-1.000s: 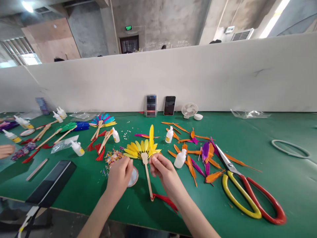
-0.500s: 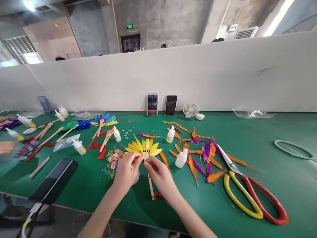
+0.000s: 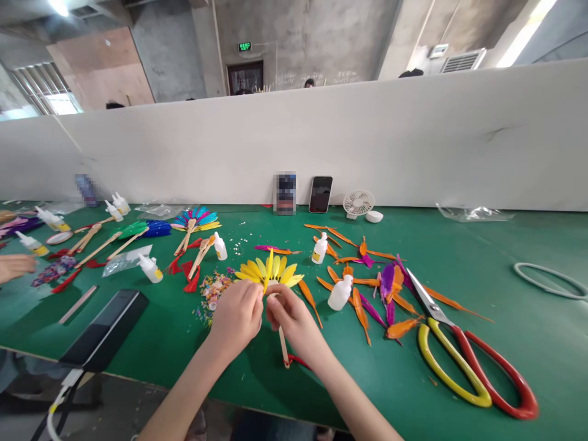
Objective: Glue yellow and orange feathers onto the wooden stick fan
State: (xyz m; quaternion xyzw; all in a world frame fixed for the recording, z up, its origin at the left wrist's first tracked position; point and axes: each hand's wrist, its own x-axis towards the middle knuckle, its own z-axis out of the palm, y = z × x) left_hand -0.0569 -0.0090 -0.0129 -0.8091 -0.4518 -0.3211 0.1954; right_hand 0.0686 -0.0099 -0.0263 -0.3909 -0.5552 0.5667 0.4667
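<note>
Slender yellow feather (image 3: 268, 270) now lower, at left hand (image 3: 238, 311)

The left hand (image 3: 239, 311) and right hand (image 3: 293, 315) hide the feather's (image 3: 268, 269) base and the fan's (image 3: 285, 274) upper handle (image 3: 283, 348).

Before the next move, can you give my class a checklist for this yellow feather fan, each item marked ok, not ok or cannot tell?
1. Yellow fan within reach of both hands: ok, the left hand and right hand meet at its middle.
2. Upright yellow feather in the fingers: ok, at the left hand's fingertips.
3. Feather bases fixed firmly: cannot tell, the fingers cover much of the middle.
4. Scissors away from the hands: ok, they lie off to the right.
5. No loose feathers beside the fan: not ok, an orange feather lies close on its right.
</note>
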